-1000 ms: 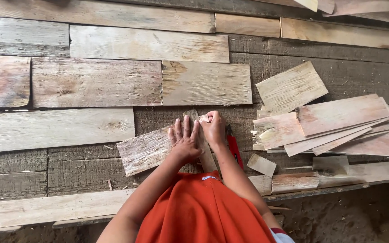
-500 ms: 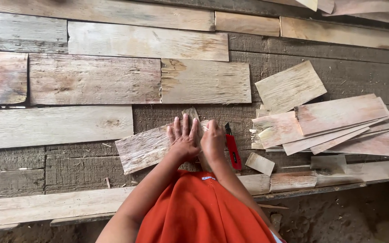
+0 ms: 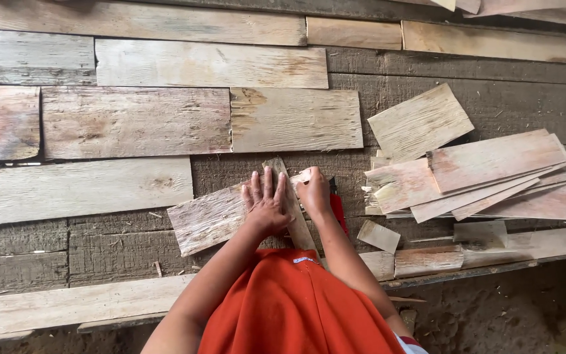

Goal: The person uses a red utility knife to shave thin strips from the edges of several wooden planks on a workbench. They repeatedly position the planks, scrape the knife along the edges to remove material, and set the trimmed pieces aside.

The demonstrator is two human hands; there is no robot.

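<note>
My left hand point(image 3: 266, 203) lies flat, fingers spread, palm down on a thin wood veneer sheet point(image 3: 207, 219) that rests tilted on the plank surface point(image 3: 119, 190). A narrow wood strip point(image 3: 291, 203) runs diagonally across the sheet, under and just beside that hand.

My right hand point(image 3: 314, 191) sits just right of the left, fingers curled together onto the sheet's upper right edge; whether it actually grips the edge I cannot tell. A red-handled tool point(image 3: 337, 208) lies just beside that wrist, partly hidden by my forearm.

To the right, well apart from both hands, a loose pile of veneer sheets point(image 3: 486, 174) fans out, overlapping. Smaller offcuts point(image 3: 379, 236) lie near the surface's front edge. Orange garment point(image 3: 289, 305) fills the lower frame.
</note>
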